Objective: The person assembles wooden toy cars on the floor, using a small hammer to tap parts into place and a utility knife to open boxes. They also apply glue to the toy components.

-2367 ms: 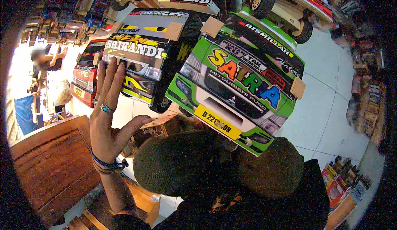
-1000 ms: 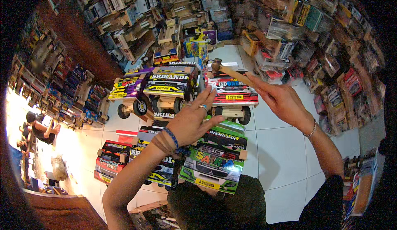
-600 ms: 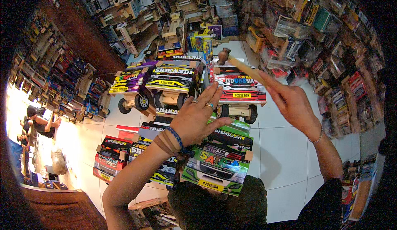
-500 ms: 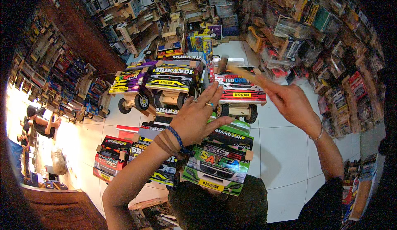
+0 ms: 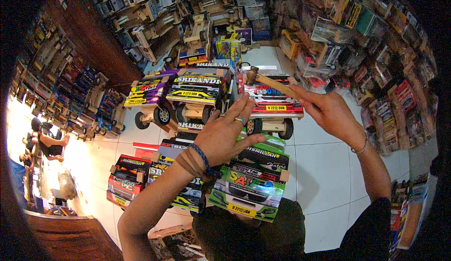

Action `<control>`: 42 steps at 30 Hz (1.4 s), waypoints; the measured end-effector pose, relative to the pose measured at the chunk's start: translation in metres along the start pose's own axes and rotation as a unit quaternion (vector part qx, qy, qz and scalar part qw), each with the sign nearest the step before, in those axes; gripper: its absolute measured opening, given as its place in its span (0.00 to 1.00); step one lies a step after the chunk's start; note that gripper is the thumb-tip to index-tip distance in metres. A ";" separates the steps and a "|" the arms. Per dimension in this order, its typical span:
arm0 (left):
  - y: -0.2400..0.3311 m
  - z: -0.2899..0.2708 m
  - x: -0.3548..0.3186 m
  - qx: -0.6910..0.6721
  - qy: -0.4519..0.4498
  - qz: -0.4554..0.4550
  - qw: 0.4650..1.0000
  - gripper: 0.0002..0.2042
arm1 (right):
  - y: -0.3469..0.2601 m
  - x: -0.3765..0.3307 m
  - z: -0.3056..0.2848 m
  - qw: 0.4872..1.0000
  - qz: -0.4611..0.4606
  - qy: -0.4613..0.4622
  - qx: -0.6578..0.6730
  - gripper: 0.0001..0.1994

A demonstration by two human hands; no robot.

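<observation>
the right hand (image 5: 331, 113) is closed round a wooden-handled hammer (image 5: 270, 81) whose long axis runs up-left to its head, while the left hand (image 5: 228, 134) lies open, fingers spread (rings on two), on the green toy truck (image 5: 251, 181) below.

So the hammer (image 5: 275, 83) has a pale bare-wood handle, matt, with a dull dark metal head. The green toy truck (image 5: 251, 186) looks like wood under glossy printed stickers, and its bumper blocks are left as raw unpainted wood. Same deal with the red and white truck (image 5: 272, 102): shiny sticker panels, plain wooden frame, black rubbery-looking wheels. The left hand (image 5: 225, 134) wears metal rings plus woven cord and leather-like bracelets; the right hand (image 5: 331, 113) has a thin shiny metal bangle. The floor (image 5: 324, 176) is smooth glossy white tile. The packs on the wall (image 5: 376, 40) are clear shiny plastic.
</observation>
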State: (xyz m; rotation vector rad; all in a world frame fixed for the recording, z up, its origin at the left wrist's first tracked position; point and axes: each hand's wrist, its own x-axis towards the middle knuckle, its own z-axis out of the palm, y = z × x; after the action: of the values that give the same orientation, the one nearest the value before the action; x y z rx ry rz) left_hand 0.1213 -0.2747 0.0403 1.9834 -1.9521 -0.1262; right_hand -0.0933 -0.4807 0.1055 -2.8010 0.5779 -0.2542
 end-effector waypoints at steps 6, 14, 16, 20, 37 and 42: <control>-0.001 0.000 0.000 -0.002 -0.007 0.001 1.000 0.44 | 0.002 0.002 0.001 0.998 0.025 0.016 0.047 0.20; 0.003 -0.006 0.000 -0.003 -0.028 -0.011 1.000 0.45 | 0.008 0.002 -0.006 1.000 0.015 0.009 -0.002 0.21; 0.004 -0.006 0.000 -0.006 -0.032 -0.016 0.999 0.45 | 0.011 0.005 -0.007 1.000 0.001 0.029 -0.008 0.21; 0.004 -0.006 0.001 -0.014 -0.033 -0.020 0.999 0.45 | 0.015 0.007 -0.004 0.994 -0.064 0.084 0.017 0.21; 0.002 -0.002 0.000 -0.022 -0.016 -0.020 0.999 0.47 | 0.021 0.016 -0.013 0.995 -0.051 0.054 0.070 0.21; 0.003 -0.005 0.001 -0.015 -0.035 -0.027 0.999 0.48 | 0.026 0.018 -0.011 0.996 -0.076 0.022 0.052 0.20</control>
State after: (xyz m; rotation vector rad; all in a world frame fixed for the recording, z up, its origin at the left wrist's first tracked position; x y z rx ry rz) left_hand 0.1195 -0.2746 0.0462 2.0386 -1.9278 -0.2419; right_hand -0.0885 -0.5139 0.1103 -2.7472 0.3505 -0.3667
